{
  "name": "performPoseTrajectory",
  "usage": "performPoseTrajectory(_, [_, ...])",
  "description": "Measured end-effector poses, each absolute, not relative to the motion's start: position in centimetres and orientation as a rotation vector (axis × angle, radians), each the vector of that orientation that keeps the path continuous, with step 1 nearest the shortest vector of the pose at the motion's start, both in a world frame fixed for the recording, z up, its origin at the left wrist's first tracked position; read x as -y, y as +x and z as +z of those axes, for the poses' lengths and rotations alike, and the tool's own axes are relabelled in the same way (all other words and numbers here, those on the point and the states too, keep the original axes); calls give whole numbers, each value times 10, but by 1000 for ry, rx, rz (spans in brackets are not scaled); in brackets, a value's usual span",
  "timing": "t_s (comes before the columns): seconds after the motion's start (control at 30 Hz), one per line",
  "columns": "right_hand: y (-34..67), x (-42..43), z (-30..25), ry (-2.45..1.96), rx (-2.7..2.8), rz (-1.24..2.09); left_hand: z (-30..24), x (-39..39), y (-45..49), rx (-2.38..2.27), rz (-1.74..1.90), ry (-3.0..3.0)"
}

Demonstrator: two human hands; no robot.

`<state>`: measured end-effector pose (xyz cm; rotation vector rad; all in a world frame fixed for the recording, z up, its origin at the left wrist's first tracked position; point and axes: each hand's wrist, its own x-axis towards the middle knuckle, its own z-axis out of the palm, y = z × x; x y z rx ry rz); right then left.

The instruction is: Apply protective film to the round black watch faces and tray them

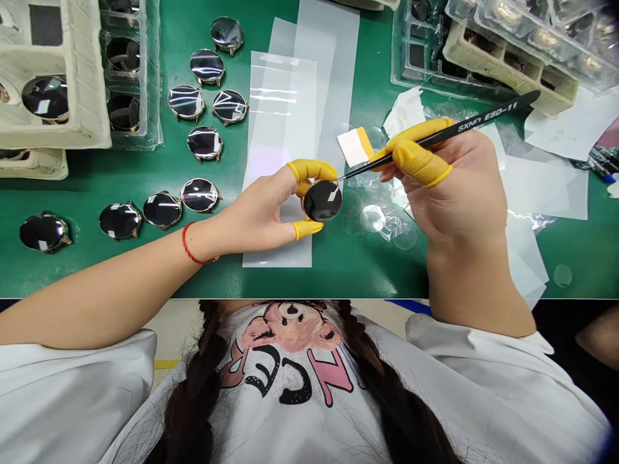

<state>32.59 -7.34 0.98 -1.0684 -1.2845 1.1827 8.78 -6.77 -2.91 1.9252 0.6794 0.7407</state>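
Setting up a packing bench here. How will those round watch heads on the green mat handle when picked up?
A watch head is probably stiff and heavy for its size: metal case, glass face. The glossy face looks slippery. Its protruding lugs should stop it rolling.

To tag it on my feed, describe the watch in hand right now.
On the green mat, look to the middle, where pale film sheets lie. Over them, the left hand pinches a round black-faced watch between yellow-capped fingers. It is the only watch held up off the mat, and the tweezers in the right hand point at it.
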Motion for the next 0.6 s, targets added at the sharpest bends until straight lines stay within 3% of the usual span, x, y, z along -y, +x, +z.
performPoseTrajectory(0.27, [325,65,9,-1080,1070,1059,-11,55,78,-782,662,1874])
performPoseTrajectory(0.47, [322,66,7,-1152,1030,1066,32,52,-5,-1215,637,1716])
performPoseTrajectory(0.6, [316,69,5,-1188,1007,1097,33,62,-52,-1470,528,1651])
